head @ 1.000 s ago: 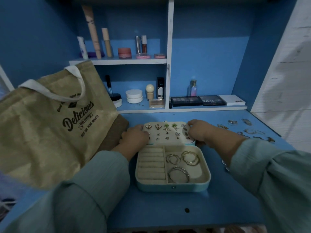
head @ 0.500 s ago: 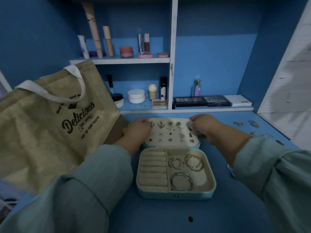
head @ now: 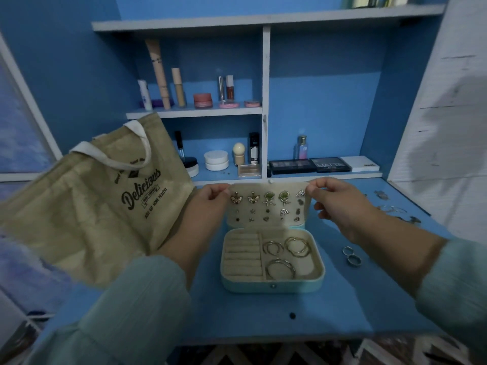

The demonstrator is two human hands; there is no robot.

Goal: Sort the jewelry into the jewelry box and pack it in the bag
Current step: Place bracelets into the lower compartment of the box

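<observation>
Head view: left hand and right hand each pinched, in a narrow grip, the earring panel above the jewelry box on the table; uneven folding risked dislodging studs.

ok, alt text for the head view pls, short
Left hand and right hand pinch the top corners of the jewelry box lid's earring panel; hoop earrings lie in the open tray. A burlap bag leans left; rings lie right.

Eyeshadow palettes lie on the bottom shelf. Left of them stand white jars; tubes stand above
</observation>
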